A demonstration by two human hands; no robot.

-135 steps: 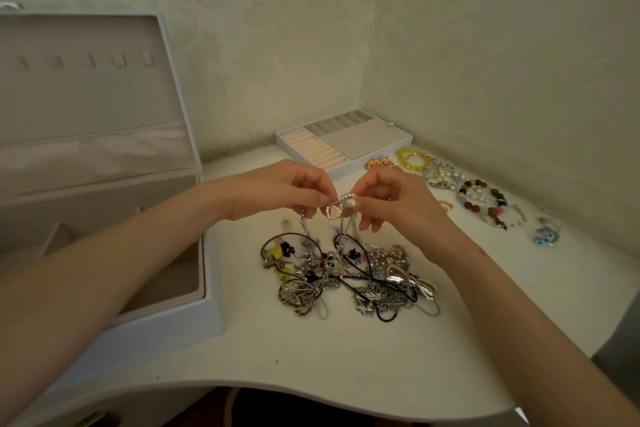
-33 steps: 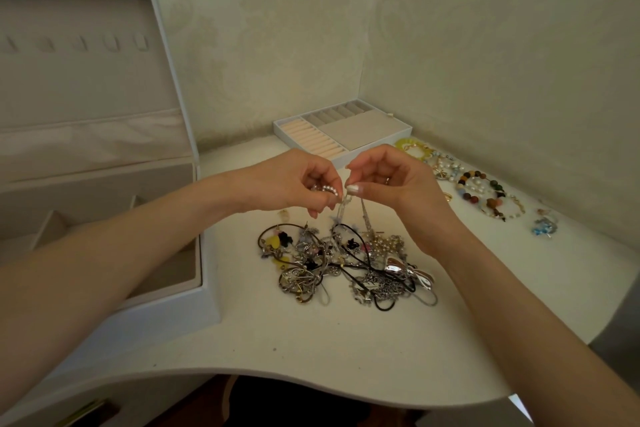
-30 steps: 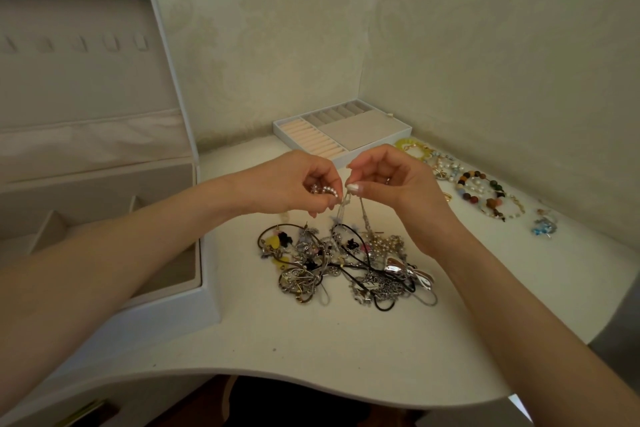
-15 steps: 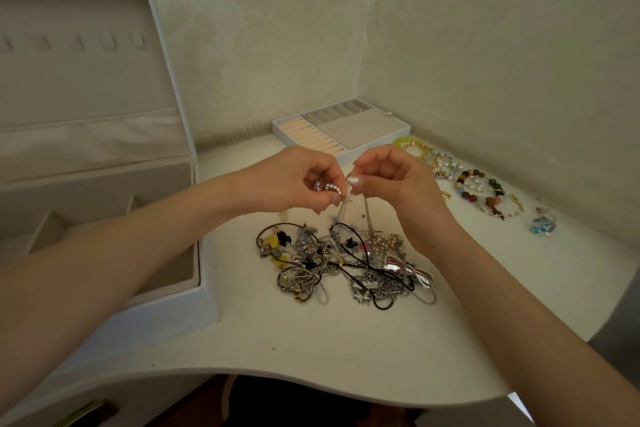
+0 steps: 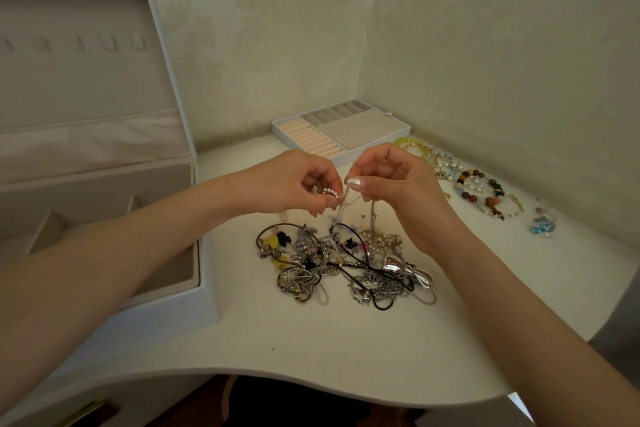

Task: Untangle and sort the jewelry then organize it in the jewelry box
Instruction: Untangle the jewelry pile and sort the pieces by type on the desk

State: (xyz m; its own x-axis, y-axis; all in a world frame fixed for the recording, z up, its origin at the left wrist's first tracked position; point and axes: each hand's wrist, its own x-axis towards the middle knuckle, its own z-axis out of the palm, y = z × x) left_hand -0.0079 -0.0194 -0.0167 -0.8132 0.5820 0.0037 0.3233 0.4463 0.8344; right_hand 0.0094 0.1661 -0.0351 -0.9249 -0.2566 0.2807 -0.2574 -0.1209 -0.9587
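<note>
Head view: the pearl strand (image 5: 325, 191), earlier stretched between both hands, is now bunched in the curled fingers of the left hand (image 5: 294, 184). The right hand (image 5: 391, 180) pinches a silver chain (image 5: 342, 208) rising from the tangled pile (image 5: 343, 263) on the tabletop (image 5: 311, 340). The strand looks nearly free.

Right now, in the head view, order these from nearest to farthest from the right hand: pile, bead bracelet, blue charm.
1. Pile, just below the right hand.
2. Bead bracelet, to its right.
3. Blue charm, far right.

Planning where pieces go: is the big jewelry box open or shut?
Open: the jewelry box has its lid standing upright, and its inside shows.
</note>
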